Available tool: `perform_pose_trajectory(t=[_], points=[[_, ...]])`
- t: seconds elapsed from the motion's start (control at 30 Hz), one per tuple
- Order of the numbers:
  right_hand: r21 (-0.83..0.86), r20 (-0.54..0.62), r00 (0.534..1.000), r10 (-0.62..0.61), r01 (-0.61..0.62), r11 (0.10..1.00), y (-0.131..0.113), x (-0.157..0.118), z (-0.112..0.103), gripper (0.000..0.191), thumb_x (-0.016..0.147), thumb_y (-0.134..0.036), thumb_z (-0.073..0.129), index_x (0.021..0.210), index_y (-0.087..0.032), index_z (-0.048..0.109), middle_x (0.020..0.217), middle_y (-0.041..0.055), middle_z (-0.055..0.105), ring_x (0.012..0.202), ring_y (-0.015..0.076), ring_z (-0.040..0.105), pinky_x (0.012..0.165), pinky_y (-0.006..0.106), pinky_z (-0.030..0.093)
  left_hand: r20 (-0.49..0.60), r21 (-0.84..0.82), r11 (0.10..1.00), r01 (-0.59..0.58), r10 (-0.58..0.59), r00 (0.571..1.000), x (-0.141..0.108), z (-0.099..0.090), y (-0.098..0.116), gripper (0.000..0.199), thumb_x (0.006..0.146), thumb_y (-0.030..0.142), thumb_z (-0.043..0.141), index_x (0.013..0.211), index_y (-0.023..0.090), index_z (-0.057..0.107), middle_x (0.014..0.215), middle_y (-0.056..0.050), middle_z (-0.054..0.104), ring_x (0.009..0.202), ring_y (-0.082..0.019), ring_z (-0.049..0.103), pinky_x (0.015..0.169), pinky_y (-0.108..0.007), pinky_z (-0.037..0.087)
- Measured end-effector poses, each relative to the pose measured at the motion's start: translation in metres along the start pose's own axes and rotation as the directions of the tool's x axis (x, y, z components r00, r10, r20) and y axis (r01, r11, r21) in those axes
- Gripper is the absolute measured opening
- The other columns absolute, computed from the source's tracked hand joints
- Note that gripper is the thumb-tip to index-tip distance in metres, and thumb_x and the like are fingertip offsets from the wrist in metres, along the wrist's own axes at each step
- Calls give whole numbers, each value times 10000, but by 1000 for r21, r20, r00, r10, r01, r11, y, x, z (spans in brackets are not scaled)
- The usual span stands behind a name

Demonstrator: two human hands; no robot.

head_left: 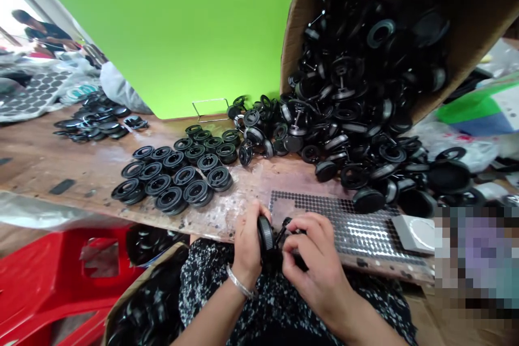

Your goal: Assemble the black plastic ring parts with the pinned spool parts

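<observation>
The fingers of the left hand point(248, 238) are clamped around a black wheel point(266, 233), held on its edge so its side faces the other hand. The fingers of the right hand point(310, 246) are pinched together on a small black part point(286, 223) that touches the wheel's side, likely so it can be pushed in. Both hands sit low, just in front of the worktop point(48, 159) edge, above a lap in speckled cloth, so the wheel is close to the eyes.

Just behind the wheel lies a metal plate with holes point(348, 221). Farther behind it, a tipped cardboard box point(295, 21) spills a big pile of black wheels point(357, 113) onto the worktop, so new ones are easy to reach. To the left of the held wheel, flat black rings point(174, 175) sit in neat rows, kept apart from the pile. Farther left lies another small heap of rings point(95, 121). Below the worktop, left of the wheel, stands a red plastic stool point(52, 281).
</observation>
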State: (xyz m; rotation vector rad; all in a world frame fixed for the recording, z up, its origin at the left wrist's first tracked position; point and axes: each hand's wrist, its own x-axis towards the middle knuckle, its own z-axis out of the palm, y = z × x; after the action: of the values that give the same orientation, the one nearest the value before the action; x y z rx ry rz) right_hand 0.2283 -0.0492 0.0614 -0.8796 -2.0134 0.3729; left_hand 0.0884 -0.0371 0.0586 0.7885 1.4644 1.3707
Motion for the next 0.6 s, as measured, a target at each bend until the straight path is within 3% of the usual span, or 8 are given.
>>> perform_pose_trajectory(t=[0.13, 0.33, 0.5, 0.6], points=[[-1, 10, 999, 31, -31, 1000, 3, -2, 8, 204, 791, -4, 536, 850, -199, 527, 1025, 67, 543, 1091, 246, 477, 943, 474, 431, 12, -6, 1000, 13, -13, 1000, -4, 5, 0, 439, 908, 514, 446, 614, 192, 504, 550, 27, 465, 511, -111, 408, 540, -233, 366], [-21, 74, 997, -3, 4, 1000, 5, -4, -1, 180, 808, -14, 541, 866, -182, 571, 1053, 92, 571, 1110, 255, 491, 976, 489, 429, -5, 1, 1000, 12, -12, 1000, -5, 9, -4, 411, 898, 479, 456, 608, 191, 505, 562, 20, 473, 534, -117, 419, 544, -232, 365], [-184, 129, 979, -156, 178, 967, 4, -27, 2, 358, 830, -44, 514, 1175, -121, 573, 1219, 146, 581, 1278, 290, 397, 1065, 505, 346, -44, -36, 999, 11, -13, 999, -2, 7, -10, 396, 889, 465, 447, 601, 198, 494, 564, 17, 482, 532, -123, 435, 558, -235, 389], [-284, 180, 971, -159, 206, 936, 0, -39, 5, 474, 817, -70, 490, 1288, -104, 535, 1356, 165, 520, 1362, 332, 304, 1072, 537, 300, -59, -34, 999, 28, -30, 998, 0, 4, -11, 363, 876, 433, 478, 604, 193, 500, 568, 20, 478, 532, -118, 424, 552, -229, 381]])
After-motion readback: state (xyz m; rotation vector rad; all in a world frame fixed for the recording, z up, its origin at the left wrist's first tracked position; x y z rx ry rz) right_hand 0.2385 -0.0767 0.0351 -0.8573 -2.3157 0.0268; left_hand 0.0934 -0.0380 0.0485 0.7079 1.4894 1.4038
